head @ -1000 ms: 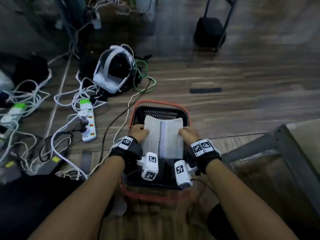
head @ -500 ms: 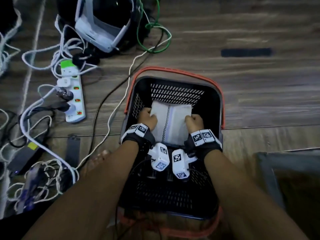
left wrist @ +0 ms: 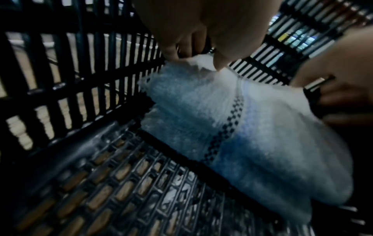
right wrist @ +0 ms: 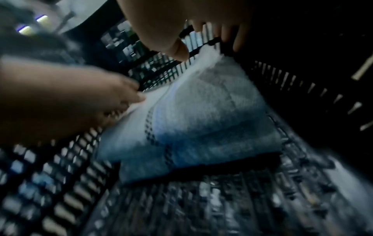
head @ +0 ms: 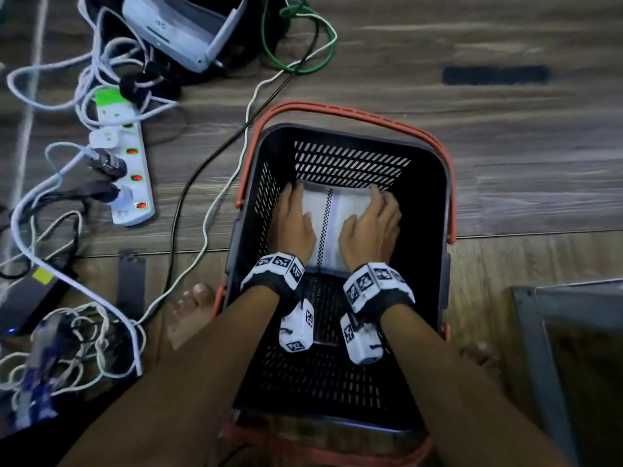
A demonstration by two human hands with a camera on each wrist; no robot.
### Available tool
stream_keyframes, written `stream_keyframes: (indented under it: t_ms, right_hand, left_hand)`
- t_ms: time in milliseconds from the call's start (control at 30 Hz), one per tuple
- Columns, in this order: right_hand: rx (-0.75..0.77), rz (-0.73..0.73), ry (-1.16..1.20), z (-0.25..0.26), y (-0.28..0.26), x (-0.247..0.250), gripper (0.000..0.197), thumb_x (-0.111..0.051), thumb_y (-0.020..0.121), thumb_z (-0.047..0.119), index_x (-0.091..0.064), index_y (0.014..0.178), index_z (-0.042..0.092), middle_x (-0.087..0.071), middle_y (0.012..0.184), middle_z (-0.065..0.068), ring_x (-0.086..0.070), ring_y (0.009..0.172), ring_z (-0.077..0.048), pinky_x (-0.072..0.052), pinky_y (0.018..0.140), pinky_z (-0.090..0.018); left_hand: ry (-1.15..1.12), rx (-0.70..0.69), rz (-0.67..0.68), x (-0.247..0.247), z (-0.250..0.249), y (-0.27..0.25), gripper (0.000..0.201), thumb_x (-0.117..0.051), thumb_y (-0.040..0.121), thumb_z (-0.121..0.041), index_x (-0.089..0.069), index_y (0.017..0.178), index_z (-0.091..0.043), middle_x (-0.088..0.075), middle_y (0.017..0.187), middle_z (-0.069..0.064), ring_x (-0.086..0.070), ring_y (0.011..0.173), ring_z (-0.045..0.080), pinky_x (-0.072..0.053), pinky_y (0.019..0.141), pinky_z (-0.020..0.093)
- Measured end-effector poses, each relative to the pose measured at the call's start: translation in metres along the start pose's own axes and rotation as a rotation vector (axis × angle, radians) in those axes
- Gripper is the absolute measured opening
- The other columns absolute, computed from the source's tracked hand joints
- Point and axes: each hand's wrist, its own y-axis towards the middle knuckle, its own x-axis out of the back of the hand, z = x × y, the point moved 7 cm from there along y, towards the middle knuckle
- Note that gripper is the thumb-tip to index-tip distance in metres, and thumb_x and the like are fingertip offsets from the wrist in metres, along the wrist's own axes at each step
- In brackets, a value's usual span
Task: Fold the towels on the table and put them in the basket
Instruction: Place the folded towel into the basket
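Note:
A folded white towel with a dark checkered stripe lies low at the far end of the black basket, which has orange handles. My left hand holds its left edge, thumb on top and fingers down the side by the basket wall. My right hand holds the right edge the same way, fingers wrapped under it. The towel rests on or just above the slotted floor. Its stacked folded layers show in the right wrist view.
The basket stands on a wooden floor. To its left lie a white power strip and tangled cables; a white headset lies at the top left. A grey frame sits at the lower right. Bare toes touch the basket's left side.
Both hands have carried the towel down from above the basket's rim to its floor at the far end. The head has leaned in closer over the basket.

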Motion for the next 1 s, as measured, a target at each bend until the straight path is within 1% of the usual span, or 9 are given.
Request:
stream_keyframes:
  t_ms: [67, 167, 433, 667, 700, 767, 833, 900, 1000]
  right_hand:
    - [0.150, 0.045, -0.140, 0.005, -0.006, -0.018, 0.059, -0.046, 0.087, 0.017, -0.029, 0.143, 0.011, -0.022, 0.153, -0.014, -0.019, 0.141, -0.028, -0.022, 0.111, -0.043]
    - [0.151, 0.081, -0.262, -0.018, -0.006, -0.040, 0.063, -0.041, 0.090, 0.029, -0.022, 0.146, 0.008, -0.015, 0.157, -0.011, -0.012, 0.145, -0.025, -0.018, 0.114, -0.046]
    - [0.163, -0.020, -0.261, -0.035, -0.004, -0.060, 0.066, -0.031, 0.091, 0.038, -0.018, 0.149, 0.009, -0.014, 0.157, -0.010, -0.012, 0.146, -0.024, -0.012, 0.117, -0.042]
    - [0.123, 0.326, -0.389, -0.024, -0.011, -0.046, 0.066, -0.030, 0.095, 0.035, -0.004, 0.149, 0.007, 0.006, 0.158, -0.012, 0.009, 0.146, -0.025, 0.002, 0.117, -0.049]
    - [0.093, 0.406, -0.400, -0.020, -0.014, -0.040, 0.065, -0.032, 0.095, 0.033, -0.009, 0.149, 0.006, 0.003, 0.158, -0.013, 0.010, 0.146, -0.025, 0.003, 0.117, -0.049]
    - [0.040, 0.542, -0.413, -0.009, -0.026, -0.021, 0.057, -0.036, 0.094, 0.030, -0.026, 0.144, 0.006, -0.015, 0.156, -0.015, 0.000, 0.146, -0.026, 0.001, 0.117, -0.049]
    - [0.012, 0.626, -0.416, 0.007, -0.042, 0.009, 0.042, -0.041, 0.092, 0.024, -0.043, 0.129, 0.006, -0.044, 0.140, -0.018, -0.024, 0.140, -0.028, -0.007, 0.116, -0.047]
    - [0.049, 0.633, -0.414, 0.025, -0.058, 0.052, 0.027, -0.041, 0.092, 0.019, -0.049, 0.113, 0.006, -0.061, 0.117, -0.015, -0.050, 0.117, -0.030, -0.025, 0.107, -0.044]
    - [0.143, 0.530, -0.445, 0.046, -0.074, 0.134, 0.013, -0.040, 0.092, 0.021, -0.047, 0.090, 0.011, -0.062, 0.097, -0.013, -0.054, 0.079, -0.030, -0.038, 0.079, -0.037]
  left_hand:
    - [0.146, -0.096, 0.022, -0.006, -0.002, 0.001, 0.052, -0.038, 0.097, -0.014, -0.024, 0.147, -0.012, -0.015, 0.157, 0.008, -0.012, 0.145, 0.024, -0.016, 0.116, 0.032]
    - [0.356, -0.148, 0.154, -0.027, 0.006, -0.001, 0.052, -0.024, 0.100, -0.027, -0.014, 0.149, -0.013, -0.009, 0.158, 0.006, -0.001, 0.146, 0.022, -0.008, 0.117, 0.035]
    - [0.521, -0.203, 0.146, -0.053, 0.022, -0.003, 0.057, -0.015, 0.097, -0.033, -0.006, 0.150, -0.011, -0.006, 0.158, 0.007, 0.000, 0.146, 0.027, -0.002, 0.119, 0.041]
    - [0.683, -0.057, 0.414, -0.037, 0.007, -0.018, 0.059, -0.018, 0.099, -0.033, 0.003, 0.150, -0.012, 0.010, 0.158, 0.008, 0.012, 0.145, 0.028, 0.007, 0.117, 0.046]
    - [0.713, -0.027, 0.490, -0.030, 0.001, -0.026, 0.059, -0.021, 0.098, -0.032, -0.001, 0.150, -0.012, 0.007, 0.158, 0.009, 0.010, 0.145, 0.028, 0.009, 0.117, 0.049]
    - [0.706, 0.032, 0.608, -0.008, -0.014, -0.044, 0.050, -0.030, 0.096, -0.031, -0.030, 0.141, -0.010, -0.023, 0.153, 0.013, -0.014, 0.144, 0.028, 0.005, 0.116, 0.053]
    - [0.646, 0.088, 0.675, 0.023, -0.035, -0.063, 0.029, -0.038, 0.093, -0.027, -0.053, 0.114, -0.012, -0.053, 0.130, 0.012, -0.044, 0.126, 0.029, -0.015, 0.113, 0.052]
    - [0.653, 0.061, 0.652, 0.060, -0.065, -0.079, 0.027, -0.039, 0.094, -0.024, -0.057, 0.109, -0.011, -0.059, 0.120, 0.012, -0.056, 0.110, 0.031, -0.035, 0.097, 0.043]
    - [0.706, -0.056, 0.515, 0.115, -0.122, -0.096, 0.032, -0.034, 0.097, -0.025, -0.058, 0.110, -0.009, -0.061, 0.117, 0.014, -0.059, 0.103, 0.032, -0.039, 0.087, 0.038]
